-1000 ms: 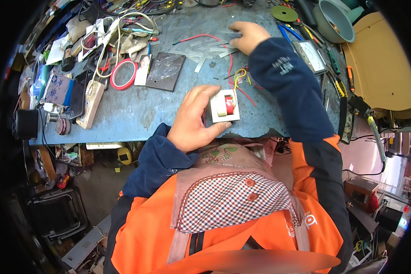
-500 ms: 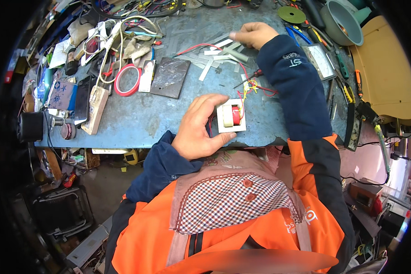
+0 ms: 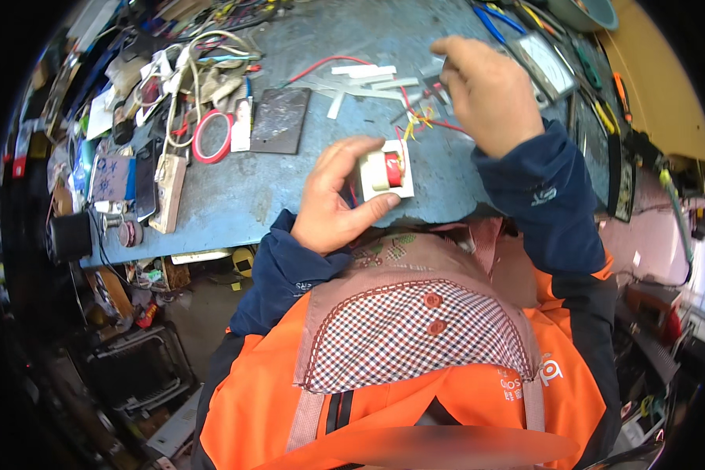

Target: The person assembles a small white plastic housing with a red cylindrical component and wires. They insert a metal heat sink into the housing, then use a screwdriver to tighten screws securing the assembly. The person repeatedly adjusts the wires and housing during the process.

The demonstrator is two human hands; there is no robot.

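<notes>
L hand point(image 3: 333, 200) grips a small white coil block point(image 3: 382, 168) w/ a red winding in the middle, thumb under it, fingers curled over the top. Block sits just above the near edge of the blue desk point(image 3: 290, 180), close to the person's chest. Red and yellow wires point(image 3: 413, 125) run up from the block toward the R hand point(image 3: 486, 90).

R hand is knuckles-up over the desk, fingers bent down onto the wire ends and a small dark tool or clip; grip itself is hidden under the hand, so can't tell exactly what it pinches. Fingers look closed, not spread.

Just left of the R hand: several white flat strips point(image 3: 368, 78) lying on the desk, w/ a red lead running by them. Further left: a dark grey square plate point(image 3: 280, 119), then a red tape ring point(image 3: 213, 135) beside it. A tangle of white cords and plugs point(image 3: 188, 70) at the far-left rear. A meter w/ a pale face point(image 3: 547, 64) sits right of the R hand, blue-handled pliers point(image 3: 497, 19) behind it. Person wears an orange vest over navy sleeves.
</notes>
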